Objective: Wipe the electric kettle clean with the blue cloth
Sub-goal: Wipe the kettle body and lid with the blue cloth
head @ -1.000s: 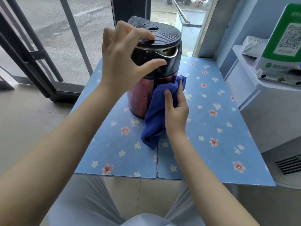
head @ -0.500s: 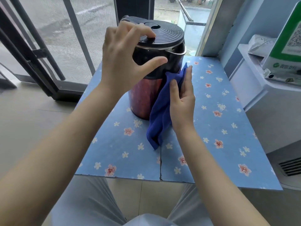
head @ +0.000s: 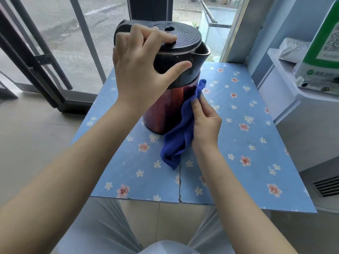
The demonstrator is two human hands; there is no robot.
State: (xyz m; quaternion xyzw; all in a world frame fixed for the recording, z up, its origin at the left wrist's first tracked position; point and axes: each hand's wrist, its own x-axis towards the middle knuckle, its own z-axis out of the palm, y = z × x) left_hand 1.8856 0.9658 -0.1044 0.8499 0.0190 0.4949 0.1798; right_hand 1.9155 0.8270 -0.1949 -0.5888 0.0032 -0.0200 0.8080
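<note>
The electric kettle (head: 170,107) has a ribbed black lid, a black upper band and a dark red shiny body. It stands upright at the back middle of the blue flowered table (head: 238,143). My left hand (head: 141,70) grips the kettle's top from the left, fingers on the lid and thumb on the black band. My right hand (head: 205,123) presses the blue cloth (head: 180,138) against the right side of the red body. The cloth's lower end hangs down onto the table.
A white appliance (head: 302,116) stands at the right with a green QR-code sign (head: 322,46) on it. Glass doors with dark frames (head: 45,70) fill the left and back. My light trousers (head: 102,231) show below the table's near edge.
My right hand with the cloth slid up the kettle's side, then back down to mid-body, fingers now curled on the cloth. The left hand kept its hold on the lid.
</note>
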